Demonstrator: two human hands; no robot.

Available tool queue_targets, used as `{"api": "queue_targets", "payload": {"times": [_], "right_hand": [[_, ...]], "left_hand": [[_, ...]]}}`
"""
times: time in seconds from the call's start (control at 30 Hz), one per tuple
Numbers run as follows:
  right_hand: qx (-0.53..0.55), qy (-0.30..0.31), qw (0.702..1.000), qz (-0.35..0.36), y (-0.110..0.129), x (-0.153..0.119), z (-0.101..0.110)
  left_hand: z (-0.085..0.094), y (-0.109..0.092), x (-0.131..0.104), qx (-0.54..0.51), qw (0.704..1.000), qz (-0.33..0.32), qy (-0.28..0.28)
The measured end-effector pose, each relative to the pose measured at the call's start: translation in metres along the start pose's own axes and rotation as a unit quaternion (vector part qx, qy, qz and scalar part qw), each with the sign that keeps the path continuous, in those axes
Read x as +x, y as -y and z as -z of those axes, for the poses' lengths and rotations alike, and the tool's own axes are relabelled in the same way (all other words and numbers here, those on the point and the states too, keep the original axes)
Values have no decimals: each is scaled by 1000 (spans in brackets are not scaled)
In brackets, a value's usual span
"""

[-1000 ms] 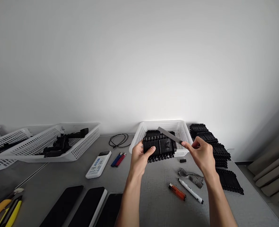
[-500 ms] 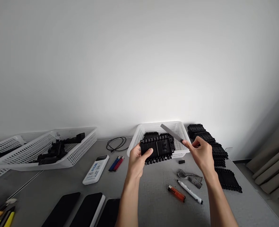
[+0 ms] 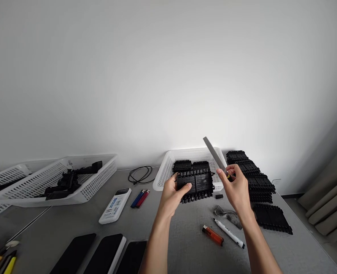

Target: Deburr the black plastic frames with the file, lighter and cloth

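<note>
My left hand [image 3: 172, 195] grips a black ribbed plastic panel [image 3: 201, 182] with knobbly edges, thumb on its face. It is held in front of a white basket [image 3: 159, 179]. In my right hand [image 3: 237, 186] is a flat metal file [image 3: 215, 154], its blade pointing up and left, apart from the panel. A bit of yellow shows at its handle, mostly hidden by my fingers. More black panels [image 3: 182, 165] lie inside the basket. Below my hands are a small black block [image 3: 219, 196], a grey cloth [image 3: 231, 217], a white marker [image 3: 228, 233] and an orange lighter [image 3: 213, 235].
Stacked black panels [image 3: 259, 182] line the table's right side, with one panel [image 3: 272, 219] nearer. Leftward are a black cable [image 3: 140, 175], two lighters [image 3: 141, 198], a white power bank [image 3: 115, 205], phone-like black slabs [image 3: 104, 253] and a white basket [image 3: 91, 186] holding black parts.
The file has swung more upright, and my right hand has shifted slightly left. My left hand has moved a little right and down with the panel, which has tilted.
</note>
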State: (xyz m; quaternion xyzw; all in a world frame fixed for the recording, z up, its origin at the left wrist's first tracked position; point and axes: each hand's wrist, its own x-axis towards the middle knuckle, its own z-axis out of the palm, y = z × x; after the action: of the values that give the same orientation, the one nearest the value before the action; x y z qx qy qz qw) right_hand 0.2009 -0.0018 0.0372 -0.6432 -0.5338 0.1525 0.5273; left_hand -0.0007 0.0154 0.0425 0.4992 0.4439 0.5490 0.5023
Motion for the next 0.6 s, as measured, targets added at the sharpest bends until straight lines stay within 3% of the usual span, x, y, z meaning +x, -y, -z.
{"api": "queue_targets", "payload": {"times": [0.13,0.2,0.27,0.43,0.5,0.6], "right_hand": [[-33,5,999,34,6,-6,-13],[-37,15,999,29,5,-5,-14],[-29,22,999,16,-1,0,-11],[55,55,997,-4,-15,11,1],[119,114,986,-12,-14,10,0],[215,220,951,-43,-7,5,-6]], "left_hand": [[-7,3,-7,47,996,-3,78],[-7,1,-9,48,995,4,86],[-3,-2,-8,24,998,14,62],[5,-5,-2,-81,994,38,-57],[4,-4,-1,-112,990,45,-69],[2,-3,-3,-115,991,47,-41]]}}
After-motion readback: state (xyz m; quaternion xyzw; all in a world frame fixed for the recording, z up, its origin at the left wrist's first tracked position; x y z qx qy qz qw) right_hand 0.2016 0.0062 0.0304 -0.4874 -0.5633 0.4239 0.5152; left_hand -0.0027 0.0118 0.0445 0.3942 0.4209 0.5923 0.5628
